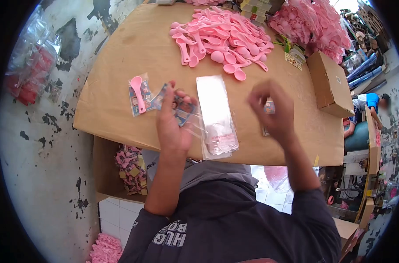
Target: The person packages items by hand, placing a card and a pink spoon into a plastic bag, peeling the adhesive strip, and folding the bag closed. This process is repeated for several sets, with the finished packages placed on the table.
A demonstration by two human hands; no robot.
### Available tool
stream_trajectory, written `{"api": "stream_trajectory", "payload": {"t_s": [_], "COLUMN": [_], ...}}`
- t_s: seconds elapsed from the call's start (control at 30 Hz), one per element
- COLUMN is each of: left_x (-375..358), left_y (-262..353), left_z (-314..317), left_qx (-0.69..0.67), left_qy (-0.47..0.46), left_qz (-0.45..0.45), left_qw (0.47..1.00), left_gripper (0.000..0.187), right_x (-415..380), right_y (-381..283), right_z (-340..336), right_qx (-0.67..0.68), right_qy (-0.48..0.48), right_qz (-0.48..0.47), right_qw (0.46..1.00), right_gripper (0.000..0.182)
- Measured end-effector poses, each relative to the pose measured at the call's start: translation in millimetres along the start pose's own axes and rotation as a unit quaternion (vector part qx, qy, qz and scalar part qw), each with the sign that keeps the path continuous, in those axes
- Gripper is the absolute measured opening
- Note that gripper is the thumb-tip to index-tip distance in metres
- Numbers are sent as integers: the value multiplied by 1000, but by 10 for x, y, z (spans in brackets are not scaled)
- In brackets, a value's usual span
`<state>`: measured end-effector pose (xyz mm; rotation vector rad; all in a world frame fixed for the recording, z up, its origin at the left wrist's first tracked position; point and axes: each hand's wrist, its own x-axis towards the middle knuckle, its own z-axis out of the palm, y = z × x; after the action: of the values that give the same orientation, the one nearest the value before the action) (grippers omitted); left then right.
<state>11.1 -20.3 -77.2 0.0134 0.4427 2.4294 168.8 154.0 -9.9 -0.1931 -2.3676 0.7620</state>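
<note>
- Fingers of the left hand (173, 125) are closing around a clear sleeve with a printed card (182, 109) at the centre of the frame, thumb on one side and fingertips curled over the top edge; fingers of the right hand (271, 109) are pinching a small printed piece (269, 106) just right of centre, held up above the cardboard tabletop (120, 57).
- Spreading across the upper middle of the frame, a big loose heap of pink spoons (221, 37) is lying well apart from both hands; a careless sweep of a forearm could likely be sending spoons over the table edge.
- Sitting at the right edge, a brown cardboard box (328, 83) is closed, so its contents cannot be told.
- Lying between the hands, a stack of empty clear bags (215, 116) is overhanging the near edge of the table; being slick, it is probably risking a slide into the person's lap.
- Resting left of the left hand, one finished packet (139, 94) is holding a pink spoon and a card.
- Slipping is the likely risk for the pinched piece, being small and held only by fingertips.
</note>
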Motion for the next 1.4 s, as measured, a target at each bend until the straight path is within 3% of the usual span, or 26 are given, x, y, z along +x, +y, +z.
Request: {"api": "stream_trajectory", "payload": {"t_s": [0.1, 0.23, 0.33, 0.4, 0.47, 0.6, 0.67, 0.73, 0.8, 0.83, 0.9, 1.13, 1.4], "left_x": [-26, -140, -157, -172, -162, -94, -17, 91, 176, 177, 172, 11, -274], "left_y": [29, 17, 4, 1, 6, -16, 24, 105, 161, 172, 146, -105, -373], "left_z": [-20, -15, -51, -83, -71, -45, -35, -43, -8, 17, 66, 110, 231], "left_qx": [14, 41, 57, 62, 76, 77, 72, 74, 67, 68, 47, 115, 106], "left_qy": [5, -7, -13, -11, -15, -22, -31, -47, -60, -58, -89, -51, -62], "left_qz": [25, 23, 26, 32, 52, 73, 121, 145, 200, 202, 213, 183, 49], "left_qw": [1000, 999, 998, 997, 996, 994, 990, 986, 976, 975, 972, 975, 991], "left_gripper": [28, 28, 29, 30, 32, 33, 34, 35, 40, 40, 36, 45, 50], "right_x": [469, 705, 735, 745, 695, 443, 290, 128, -141, -273, -493, -659, -597], "right_y": [525, 1451, 1469, 1349, 1211, 1088, 862, 437, 169, 77, -72, -240, -336], "right_z": [-114, 71, 60, -2, -104, -262, -353, -425, -413, -372, -242, 150, 351], "right_qx": [-71, -168, -167, -134, -108, -83, -84, -45, 80, 82, 265, 389, 458], "right_qy": [-21, -54, -94, -122, -208, -198, -123, -120, -148, -150, -141, -72, -38], "right_qz": [27, -48, -58, -44, 56, 94, 100, 188, 255, 254, 329, 342, 281], "right_qw": [997, 983, 980, 983, 971, 972, 984, 974, 952, 952, 895, 852, 842], "right_gripper": [15, 19, 20, 20, 15, 12, 14, 17, 18, 18, 14, 16, 21]}}
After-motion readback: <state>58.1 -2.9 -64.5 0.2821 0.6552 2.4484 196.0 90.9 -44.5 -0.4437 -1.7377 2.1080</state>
